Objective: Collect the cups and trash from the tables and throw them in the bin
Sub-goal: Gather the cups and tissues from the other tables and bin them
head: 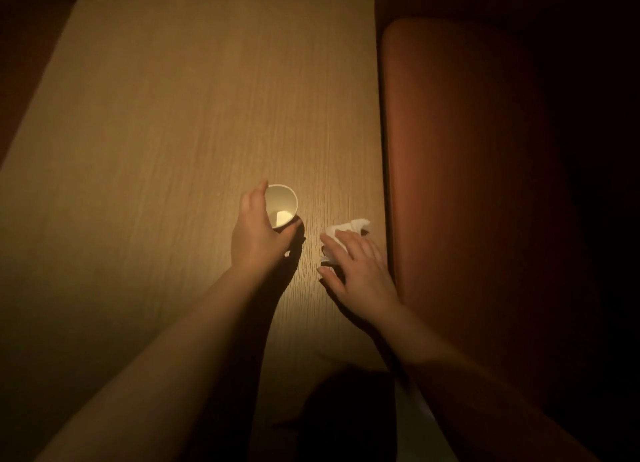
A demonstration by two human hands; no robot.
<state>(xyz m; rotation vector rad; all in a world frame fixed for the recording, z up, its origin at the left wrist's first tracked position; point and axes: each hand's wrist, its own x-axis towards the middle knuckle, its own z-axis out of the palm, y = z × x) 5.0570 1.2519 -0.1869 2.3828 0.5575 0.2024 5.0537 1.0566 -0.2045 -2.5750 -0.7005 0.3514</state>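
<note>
Gripping a white paper cup [281, 205] with the left hand [258, 234], fingers and thumb curled round its wall just below the rim, upright on the wooden table [166, 125]. Probably light and thin-walled, easily crushed, so best held gently round the side; a small pale scrap lying inside. Resting the right hand [360, 271] with fingers spread and fairly straight on a crumpled white napkin [346, 229], not yet closed round it. Napkin soft, weightless, likely easiest bunched into the palm. Lying just right of the cup, near the table's edge, beside a brown padded seat [460, 170]. No bin in view.
</note>
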